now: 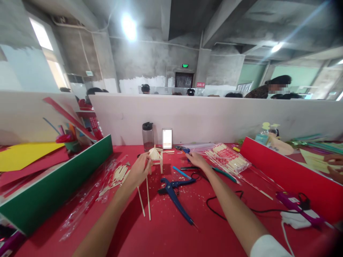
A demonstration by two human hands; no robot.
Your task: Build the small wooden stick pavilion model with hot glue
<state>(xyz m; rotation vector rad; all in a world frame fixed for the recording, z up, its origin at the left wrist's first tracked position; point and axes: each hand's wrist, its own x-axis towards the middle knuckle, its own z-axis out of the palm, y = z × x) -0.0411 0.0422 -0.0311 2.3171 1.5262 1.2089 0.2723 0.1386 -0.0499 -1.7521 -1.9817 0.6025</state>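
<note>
Pinching with our left hand, we hold the small stick hut upright near the red table's far edge. Our right hand rests open just beside it, above the blue pliers.

Left hand: we see its back only; fingertips hidden behind the small stick model, grip unclear
Right hand: fingertips reach toward a blue tool, contact too small to tell
Phone: screen blurred white, nothing readable
Person beyond the partition: face blurred, body hidden by the wall
Right sleeve: cut off by the bottom edge
Hand at far right: cropped by the frame
</note>
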